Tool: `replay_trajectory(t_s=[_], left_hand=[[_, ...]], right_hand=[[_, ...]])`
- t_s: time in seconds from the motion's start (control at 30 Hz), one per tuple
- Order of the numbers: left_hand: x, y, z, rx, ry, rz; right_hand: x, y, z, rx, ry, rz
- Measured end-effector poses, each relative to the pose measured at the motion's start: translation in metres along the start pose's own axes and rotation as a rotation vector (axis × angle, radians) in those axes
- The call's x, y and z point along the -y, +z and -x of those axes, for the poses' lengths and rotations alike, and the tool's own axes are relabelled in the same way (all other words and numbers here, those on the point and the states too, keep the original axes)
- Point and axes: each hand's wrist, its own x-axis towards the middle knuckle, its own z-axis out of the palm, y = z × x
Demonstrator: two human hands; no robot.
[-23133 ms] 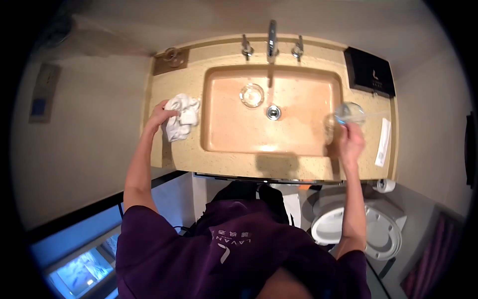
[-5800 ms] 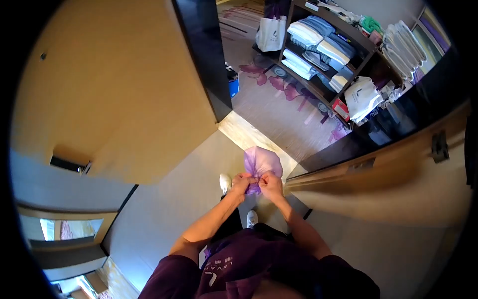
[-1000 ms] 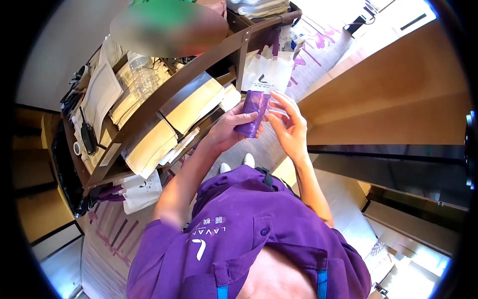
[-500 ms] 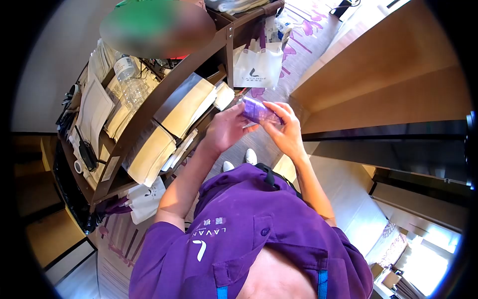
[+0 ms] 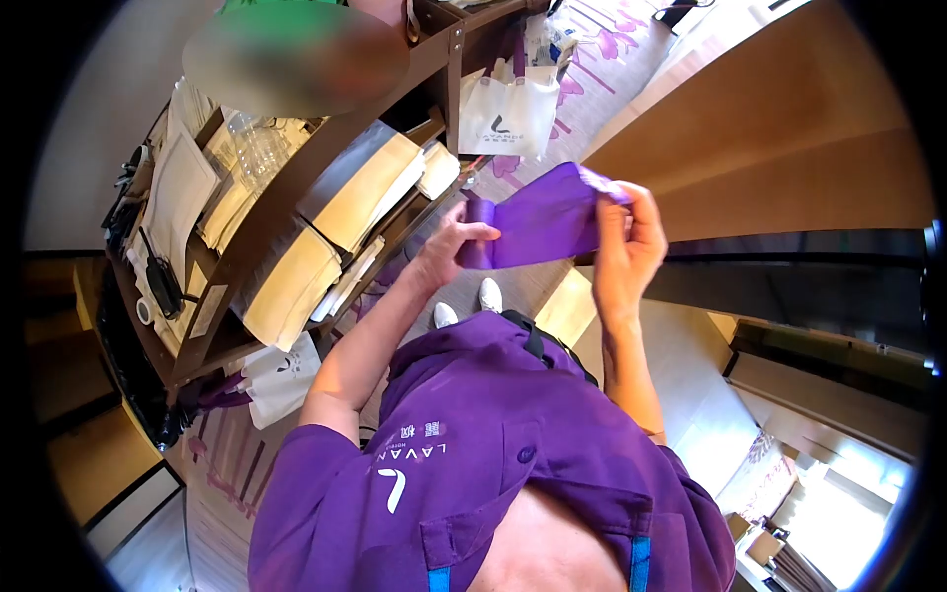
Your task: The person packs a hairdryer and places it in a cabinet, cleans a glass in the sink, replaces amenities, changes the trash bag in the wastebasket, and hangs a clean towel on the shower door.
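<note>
A roll of purple plastic bags (image 5: 545, 221) stretches between my two hands in front of my waist. My left hand (image 5: 456, 244) is closed around the rolled-up end, with the thumb across it. Pinched in my right hand (image 5: 631, 237) is the loose end, at its upper right corner. The unrolled strip is flat, slightly creased and shiny. Left of my hands stands a brown cart (image 5: 296, 192), close to my left forearm.
The cart holds stacked cream-coloured packets (image 5: 367, 178), a clear plastic bottle (image 5: 256, 153) and a black walkie-talkie (image 5: 161, 278). White carrier bags (image 5: 508, 113) hang from its ends. A brown wooden panel (image 5: 760, 128) stands at the right. Below are my white shoes (image 5: 490, 294).
My right hand has moved right, drawing a wide strip out from the purple roll. My left hand keeps the roll at about the same place.
</note>
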Motion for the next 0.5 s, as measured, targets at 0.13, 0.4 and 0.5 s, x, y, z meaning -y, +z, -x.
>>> replay_trajectory(t_s=[0.13, 0.4, 0.5], left_hand=[[0.011, -0.021, -0.012, -0.150, 0.048, -0.069], [0.022, -0.069, -0.030, -0.106, 0.026, -0.043], [0.017, -0.056, -0.026, -0.139, 0.043, -0.075]], right_hand=[[0.017, -0.024, -0.019, -0.219, 0.002, -0.287], [0.002, -0.077, -0.038, -0.284, 0.222, -0.735], [-0.004, -0.100, -0.043, -0.362, 0.213, -0.683]])
